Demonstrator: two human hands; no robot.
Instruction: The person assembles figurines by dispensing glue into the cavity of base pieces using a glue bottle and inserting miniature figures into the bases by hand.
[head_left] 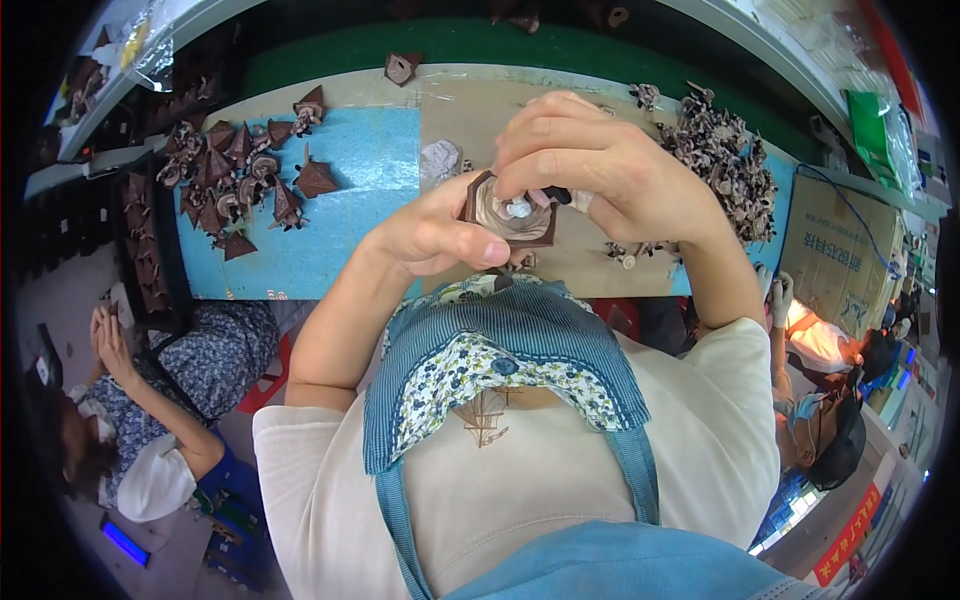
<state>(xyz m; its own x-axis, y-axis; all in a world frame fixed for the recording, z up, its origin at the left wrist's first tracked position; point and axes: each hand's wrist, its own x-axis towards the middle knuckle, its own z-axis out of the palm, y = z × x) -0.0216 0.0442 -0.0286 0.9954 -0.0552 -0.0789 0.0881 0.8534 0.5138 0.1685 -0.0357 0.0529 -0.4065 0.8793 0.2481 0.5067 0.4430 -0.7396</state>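
My left hand (435, 235) holds a small brown square part (505, 215) with a round coiled middle, close in front of my chest. My right hand (590, 165) comes over it from the right, its fingertips pinching something small and pale at the part's centre; a dark bit shows under the fingers. Both hands hover above the tan board (470, 110) on the workbench.
A heap of brown pointed parts (235, 180) lies on the blue mat (350, 215) at left. A bigger pile of dark small pieces (725, 160) sits at right. A cardboard box (840, 255) stands far right. Other people sit at left (150, 400) and right (830, 400).
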